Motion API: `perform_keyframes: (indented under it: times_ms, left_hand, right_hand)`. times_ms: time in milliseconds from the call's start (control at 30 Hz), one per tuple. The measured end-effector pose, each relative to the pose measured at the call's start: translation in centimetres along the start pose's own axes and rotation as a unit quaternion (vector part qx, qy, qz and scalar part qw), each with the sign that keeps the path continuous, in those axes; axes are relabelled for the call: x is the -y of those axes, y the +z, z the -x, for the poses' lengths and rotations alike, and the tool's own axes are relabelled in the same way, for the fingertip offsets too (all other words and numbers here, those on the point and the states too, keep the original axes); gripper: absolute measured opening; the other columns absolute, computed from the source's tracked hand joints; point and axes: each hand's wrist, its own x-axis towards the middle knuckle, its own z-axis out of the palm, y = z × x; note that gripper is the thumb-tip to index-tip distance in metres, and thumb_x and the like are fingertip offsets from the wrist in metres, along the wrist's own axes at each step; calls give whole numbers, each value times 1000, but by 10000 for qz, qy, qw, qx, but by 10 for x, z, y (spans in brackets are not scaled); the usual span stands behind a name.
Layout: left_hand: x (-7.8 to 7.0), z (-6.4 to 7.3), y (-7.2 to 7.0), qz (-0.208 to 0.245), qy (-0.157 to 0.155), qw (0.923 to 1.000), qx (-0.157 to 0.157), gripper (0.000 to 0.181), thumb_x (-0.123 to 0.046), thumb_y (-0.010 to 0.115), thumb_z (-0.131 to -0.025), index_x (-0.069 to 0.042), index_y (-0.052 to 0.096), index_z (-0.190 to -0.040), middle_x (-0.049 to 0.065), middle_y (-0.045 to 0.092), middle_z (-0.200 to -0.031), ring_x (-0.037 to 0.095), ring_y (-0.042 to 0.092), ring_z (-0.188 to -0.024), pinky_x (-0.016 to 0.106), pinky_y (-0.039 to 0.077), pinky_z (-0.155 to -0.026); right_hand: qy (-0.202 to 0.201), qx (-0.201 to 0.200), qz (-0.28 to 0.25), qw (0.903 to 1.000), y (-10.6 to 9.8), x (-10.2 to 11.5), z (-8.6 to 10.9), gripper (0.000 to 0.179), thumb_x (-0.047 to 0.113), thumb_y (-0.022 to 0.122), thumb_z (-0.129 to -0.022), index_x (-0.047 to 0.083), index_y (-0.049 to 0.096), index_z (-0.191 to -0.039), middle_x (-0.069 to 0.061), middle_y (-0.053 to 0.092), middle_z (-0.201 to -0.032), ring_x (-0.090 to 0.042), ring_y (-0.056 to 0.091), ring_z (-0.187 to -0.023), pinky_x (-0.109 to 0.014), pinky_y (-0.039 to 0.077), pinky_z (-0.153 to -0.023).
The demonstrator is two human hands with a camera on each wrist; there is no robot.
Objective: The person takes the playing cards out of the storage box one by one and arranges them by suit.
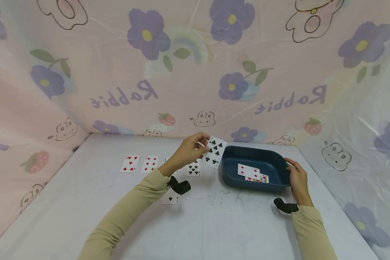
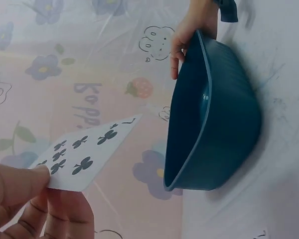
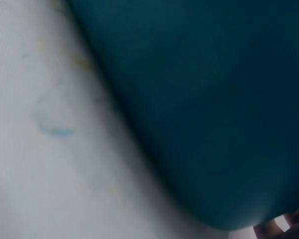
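Observation:
My left hand (image 1: 193, 148) pinches a seven of clubs playing card (image 1: 215, 151) between thumb and fingers, raised beside the basin's left end. In the left wrist view, the card is tilted, its face showing. A dark blue oblong basin (image 1: 255, 187) stands on the table, and my right hand (image 1: 299, 178) grips its right end at the rim. Inside the basin lie a diamonds card (image 1: 247, 170) and, partly under it, a card with a coloured picture (image 1: 264, 178). The right wrist view shows mostly the basin's blurred outer wall (image 3: 199, 109).
On the white table (image 1: 214, 224), left of the basin, lie a hearts card (image 1: 130, 164), a diamonds card (image 1: 150, 164) and a clubs card (image 1: 194, 169). My left arm partly covers others. Nearer is a two of spades (image 1: 170, 198). Patterned sheets (image 1: 188, 79) wall the table.

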Motion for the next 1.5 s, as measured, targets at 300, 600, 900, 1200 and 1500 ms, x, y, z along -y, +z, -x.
perform_keyframes:
  times_ms: [300, 600, 900, 1200, 1500]
  left_hand:
    - [14, 28, -16, 1295, -939, 9867, -293, 36, 6, 61, -92, 3, 50, -126, 13, 54, -103, 27, 64, -88, 42, 55, -74]
    - [34, 50, -23, 1766, -1551, 9692, -733, 37, 8, 61, -91, 2, 49, -125, 12, 52, -103, 29, 61, -96, 41, 55, -76]
    - [52, 67, -14, 2050, -2011, 9559, -621, 37, 11, 60, -90, 4, 49, -124, 14, 54, -101, 22, 62, -87, 43, 55, -77]
    - [74, 79, -4, 1561, -2285, 9593, -554, 34, 12, 65, -86, 7, 52, -117, 12, 56, -91, 18, 64, -76, 36, 56, -72]
    - [81, 84, 2, 900, -2228, 9696, -463, 30, 8, 69, -84, 9, 57, -112, 11, 61, -85, 16, 65, -70, 30, 55, -66]
  right_hand:
    - [-319, -465, 646, 9963, 2, -6, 0, 45, 18, 33, -100, 9, 50, -140, -16, 49, -140, -25, 46, -118, -27, 37, -83]
    - [-360, -482, 866, 9944, 2, -5, -1, 46, 20, 33, -99, 11, 51, -141, -15, 50, -140, -26, 46, -113, -29, 35, -81]
    - [-364, -463, 879, 9944, 2, -4, 1, 46, 20, 33, -100, 11, 50, -141, -15, 50, -138, -24, 45, -107, -29, 35, -78]
    - [-334, -544, 923, 9937, 3, -4, 1, 46, 19, 33, -99, 11, 51, -141, -15, 51, -138, -24, 45, -107, -30, 35, -78]
    - [-405, -603, 919, 9931, 4, -7, 1, 44, 18, 34, -99, 10, 52, -139, -16, 52, -134, -23, 45, -101, -28, 35, -71]
